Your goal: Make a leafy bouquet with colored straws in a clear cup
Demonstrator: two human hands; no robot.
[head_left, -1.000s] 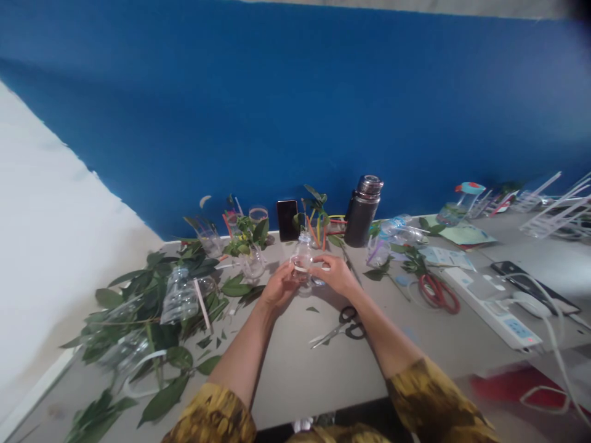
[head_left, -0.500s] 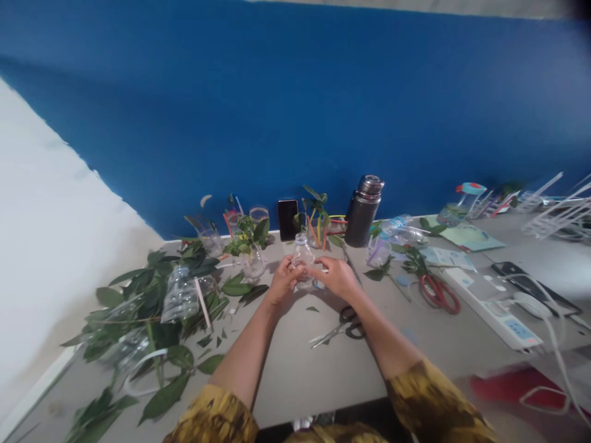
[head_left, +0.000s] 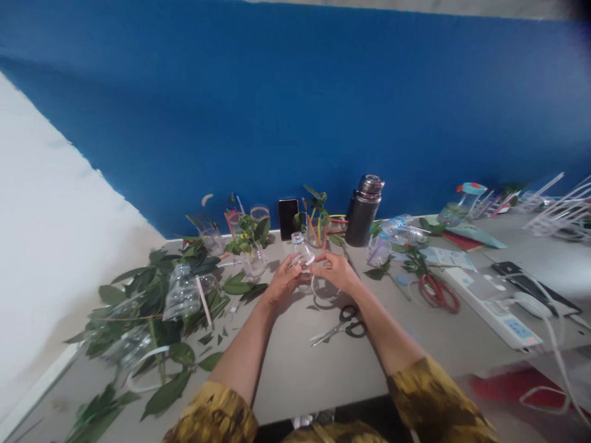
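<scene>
A clear plastic bottle top (head_left: 302,251), with its neck upward and tilted slightly left, stands between my hands above the table. My left hand (head_left: 283,280) grips its left side, thumb towards the front. At its right side is my right hand (head_left: 338,271), fingers bent, thumb and index by the plastic. A thin whitish strip (head_left: 327,299) curves in a loop below my right hand, and its upper end runs in by the fingers. Whether it is fixed to the plastic I cannot tell. Black-handled scissors (head_left: 339,330) lie open on the table near my right forearm.
Cut leaves and a clear bottle piece (head_left: 181,294) pile up on the left. Behind stand a cup with leaves (head_left: 253,261), a phone (head_left: 289,219) and a dark thermos (head_left: 364,212). Red-handled scissors (head_left: 438,293) and a power strip (head_left: 492,311) lie to the right.
The bottle top has tipped a little to the left. The whitish loop now shows below my right hand, where it was mostly hidden. My right fingers have lifted and spread slightly.
</scene>
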